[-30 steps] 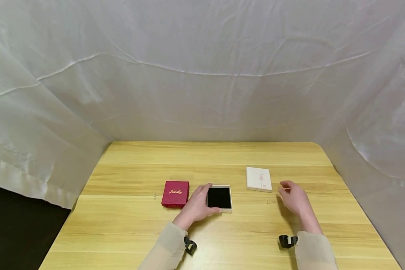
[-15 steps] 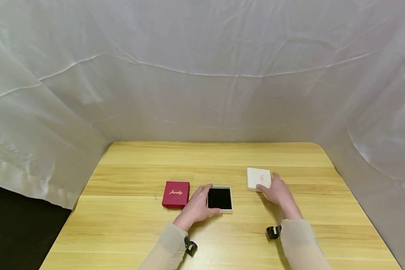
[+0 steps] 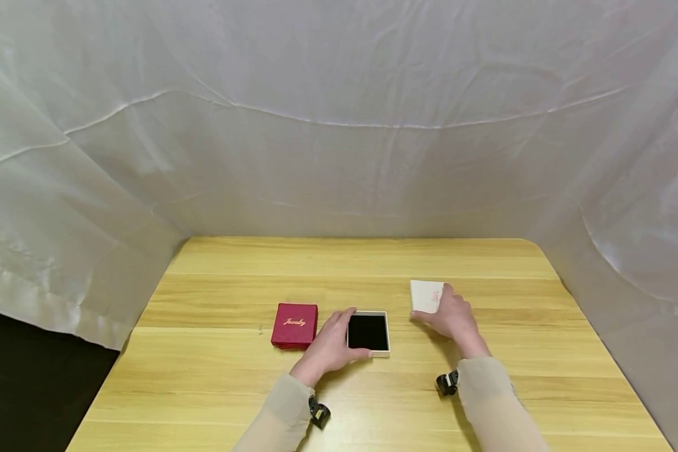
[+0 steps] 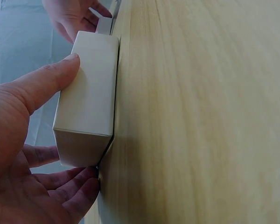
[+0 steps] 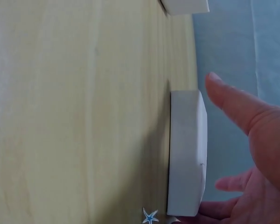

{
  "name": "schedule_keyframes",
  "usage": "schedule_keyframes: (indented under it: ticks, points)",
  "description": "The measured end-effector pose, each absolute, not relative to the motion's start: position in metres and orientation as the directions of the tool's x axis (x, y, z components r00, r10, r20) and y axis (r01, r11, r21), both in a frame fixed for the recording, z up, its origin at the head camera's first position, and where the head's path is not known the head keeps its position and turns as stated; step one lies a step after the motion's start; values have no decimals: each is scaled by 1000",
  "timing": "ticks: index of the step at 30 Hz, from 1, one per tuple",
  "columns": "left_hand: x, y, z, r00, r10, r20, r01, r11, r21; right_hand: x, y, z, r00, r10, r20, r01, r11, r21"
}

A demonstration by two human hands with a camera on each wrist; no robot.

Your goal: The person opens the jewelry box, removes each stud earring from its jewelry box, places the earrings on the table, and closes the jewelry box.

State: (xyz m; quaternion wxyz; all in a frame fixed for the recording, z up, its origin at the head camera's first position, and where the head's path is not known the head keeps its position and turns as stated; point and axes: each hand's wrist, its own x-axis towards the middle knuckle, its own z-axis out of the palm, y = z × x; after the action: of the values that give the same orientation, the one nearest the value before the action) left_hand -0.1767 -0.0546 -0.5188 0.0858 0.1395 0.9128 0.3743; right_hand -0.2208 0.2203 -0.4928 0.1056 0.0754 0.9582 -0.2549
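My left hand (image 3: 333, 345) grips the open white jewelry box base (image 3: 368, 333), which has a black pad inside. In the left wrist view, the thumb presses the side wall of this box base (image 4: 88, 88), and the fingers lie around its end. My right hand (image 3: 454, 317) is spread over the right part of the white box lid (image 3: 426, 295), which bears a pink flower print. In the right wrist view, the thumb stands apart above the lid (image 5: 186, 154), while the fingers are at its other end, partly hidden. The lid lies on the table.
A red box (image 3: 294, 325) with gold "Jewelry" lettering sits left of my left hand. A small blue-and-white starfish piece (image 5: 150, 216) lies beside the lid. A tiny thin item (image 3: 261, 329) is left of the red box. Pale cloth (image 3: 373, 157) surrounds the wooden table (image 3: 231, 389).
My right hand has moved left from beside the lid to over its right part, and the lid has shifted slightly left. The left hand has stayed on the box base.
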Motion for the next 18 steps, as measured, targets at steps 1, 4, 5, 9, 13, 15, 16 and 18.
schedule_keyframes:
  ticks: [1, 4, 5, 9, 13, 15, 16, 18]
  points:
    - [-177, -55, -519, -947, 318, -52, 190, 682, 707, -220, 219, -493, -967, 94, -237, 198, 862, -467]
    - [-177, -55, -520, -947, 317, -54, 189, 684, 705, -220, 217, -494, -969, 104, -222, 198, 868, -455]
    - [-177, -55, -520, -947, 316, -54, 188, 684, 705, -220, 216, -494, -970, 110, -216, 199, 872, -448]
    - [-177, -54, -519, -948, 314, -59, 184, 687, 703, -221, 212, -498, -971, 142, -192, 212, 883, -419]
    - [-177, -54, -519, -948, 313, -63, 179, 686, 705, -223, 210, -503, -970, 170, -175, 229, 885, -406]
    - [-177, -54, -518, -948, 313, -65, 178, 685, 706, -224, 209, -503, -970, 178, -168, 232, 883, -407]
    - [-177, -54, -518, -947, 313, -65, 178, 685, 707, -224, 209, -504, -970, 180, -165, 233, 883, -407]
    - [-177, -54, -518, -948, 313, -66, 177, 684, 707, -224, 209, -504, -970, 181, -160, 232, 883, -408]
